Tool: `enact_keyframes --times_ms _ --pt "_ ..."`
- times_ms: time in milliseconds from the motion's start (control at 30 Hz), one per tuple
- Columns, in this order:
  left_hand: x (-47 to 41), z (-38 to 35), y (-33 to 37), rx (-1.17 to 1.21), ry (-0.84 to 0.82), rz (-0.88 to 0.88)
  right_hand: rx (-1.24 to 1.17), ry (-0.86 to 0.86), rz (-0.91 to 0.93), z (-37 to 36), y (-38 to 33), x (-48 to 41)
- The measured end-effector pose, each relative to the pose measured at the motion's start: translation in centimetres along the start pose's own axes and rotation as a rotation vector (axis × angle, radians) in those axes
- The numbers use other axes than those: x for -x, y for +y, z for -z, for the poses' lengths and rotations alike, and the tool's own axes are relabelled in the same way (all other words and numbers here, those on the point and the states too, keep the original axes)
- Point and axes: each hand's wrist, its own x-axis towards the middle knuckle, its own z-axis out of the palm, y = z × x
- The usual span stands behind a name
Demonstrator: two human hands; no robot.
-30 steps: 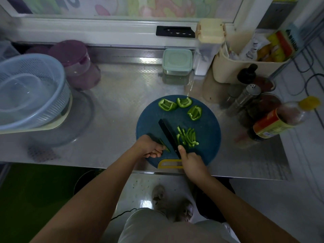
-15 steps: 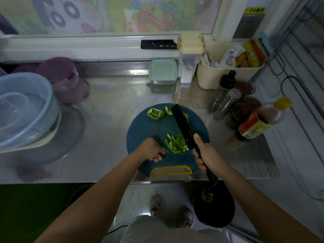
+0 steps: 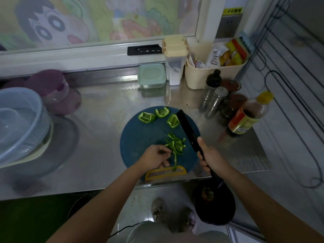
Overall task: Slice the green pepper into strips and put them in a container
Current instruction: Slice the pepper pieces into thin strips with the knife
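Pepper strips (image 3: 175, 144) lie piled on the near right of the round cutting board (image 3: 135, 137), whose yellow grip meets the counter's (image 3: 101, 120) near edge. Three uncut pepper pieces (image 3: 147, 117) sit along its far rim. The left hand (image 3: 154, 159) curls at the pile's left edge; any pinch is blurred. The right hand (image 3: 211, 157) is clamped on the knife (image 3: 186, 128), blade over the right rim. Bare steel lies left; bottles (image 3: 245, 118) crowd right; the lidded container (image 3: 151, 76) stands far
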Motion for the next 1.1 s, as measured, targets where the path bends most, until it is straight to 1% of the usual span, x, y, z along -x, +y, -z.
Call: enact_keyframes --times_ms 67,133,200,267,333,400,467,567,733,933,967,1033,1100 --pt "-0.1 0.0 -0.2 0.105 0.114 -0.012 0.001 -0.007 0.006 0.1 0.1 -0.1" --pt "0.2 -0.2 -0.5 0.116 0.106 -0.014 0.019 -0.035 0.017 0.1 0.3 -0.2" --pt "0.5 -0.4 -1.2 0.057 0.087 -0.011 0.104 -0.064 0.051 0.1 1.1 -0.4" --pt "1.0 -0.3 -1.7 -0.038 0.085 -0.013 0.276 -0.085 0.139 -0.3 1.8 -0.5" --pt "1.6 0.0 -2.1 -0.109 0.037 0.002 0.556 -0.109 0.222 -1.1 2.6 -0.7" --pt "2.3 0.3 -2.5 -0.174 -0.029 0.013 0.789 -0.033 0.268 -2.2 2.6 -0.6" --pt "3.1 0.6 -3.1 -0.278 -0.042 -0.011 0.868 0.048 0.316 -3.4 2.4 -0.3" --pt "3.7 0.9 -4.2 -0.385 0.006 -0.077 0.989 0.106 0.365 -4.9 1.9 -0.3" --pt "4.1 0.8 -5.3 -0.287 0.015 -0.093 1.084 0.129 0.421 -6.4 1.7 -0.6" --pt "4.5 -0.7 -4.2 -0.174 -0.013 -0.107 1.222 0.151 0.572 -6.5 0.1 -1.5" --pt "4.4 -0.8 -4.0 -0.176 -0.011 -0.114 1.221 0.161 0.590 -6.3 -0.4 -1.7" --pt "3.9 -1.0 -3.8 -0.255 -0.002 -0.164 1.179 0.173 0.624 -5.8 -1.2 -2.1" --pt "3.5 -1.0 -3.6 -0.292 -0.002 -0.178 1.083 0.189 0.658 -5.2 -1.8 -2.5"
